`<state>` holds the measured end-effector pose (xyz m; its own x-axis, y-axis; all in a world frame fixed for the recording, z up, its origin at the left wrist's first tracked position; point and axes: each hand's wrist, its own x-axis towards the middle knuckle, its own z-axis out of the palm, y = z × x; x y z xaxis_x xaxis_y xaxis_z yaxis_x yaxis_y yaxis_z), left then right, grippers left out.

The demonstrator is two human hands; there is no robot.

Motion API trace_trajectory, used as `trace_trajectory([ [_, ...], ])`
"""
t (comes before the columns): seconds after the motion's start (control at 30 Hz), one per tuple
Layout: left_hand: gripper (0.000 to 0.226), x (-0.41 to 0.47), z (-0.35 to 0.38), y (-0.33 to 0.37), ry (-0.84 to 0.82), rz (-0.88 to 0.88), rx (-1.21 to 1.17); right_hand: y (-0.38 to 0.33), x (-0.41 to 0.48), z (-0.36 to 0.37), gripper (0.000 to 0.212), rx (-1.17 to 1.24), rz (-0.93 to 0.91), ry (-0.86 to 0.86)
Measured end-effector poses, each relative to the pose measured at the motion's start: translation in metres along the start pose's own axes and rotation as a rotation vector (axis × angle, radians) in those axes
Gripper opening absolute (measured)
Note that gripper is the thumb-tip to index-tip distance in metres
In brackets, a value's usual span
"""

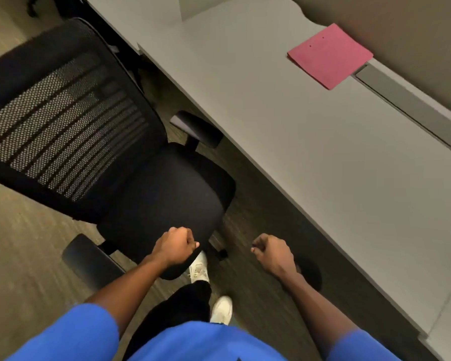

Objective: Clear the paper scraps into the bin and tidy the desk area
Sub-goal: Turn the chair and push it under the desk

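Beside smooth grey desk, mesh-backed chair; both hands' fingers curled, empty.

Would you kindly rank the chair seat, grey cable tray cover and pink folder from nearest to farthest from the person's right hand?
From the right hand:
1. Chair seat, just to its left.
2. Grey cable tray cover, set in the desk's back edge.
3. Pink folder, lying flat at the desk's far corner.
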<state>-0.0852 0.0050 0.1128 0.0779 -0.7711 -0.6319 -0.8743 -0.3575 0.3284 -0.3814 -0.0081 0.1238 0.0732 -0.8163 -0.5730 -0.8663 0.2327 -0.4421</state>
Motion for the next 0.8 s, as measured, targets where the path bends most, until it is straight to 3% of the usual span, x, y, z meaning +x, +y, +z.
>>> trace_trajectory([
  [0.4,0.025,-0.097,0.055,-0.053,0.031,-0.126,-0.085,-0.002,-0.063,0.070,0.024,-0.129,-0.105,-0.118],
  [0.8,0.026,-0.116,0.010,-0.138,0.099,-0.164,-0.112,-0.069,-0.080,0.136,0.027,-0.206,-0.174,-0.153],
])
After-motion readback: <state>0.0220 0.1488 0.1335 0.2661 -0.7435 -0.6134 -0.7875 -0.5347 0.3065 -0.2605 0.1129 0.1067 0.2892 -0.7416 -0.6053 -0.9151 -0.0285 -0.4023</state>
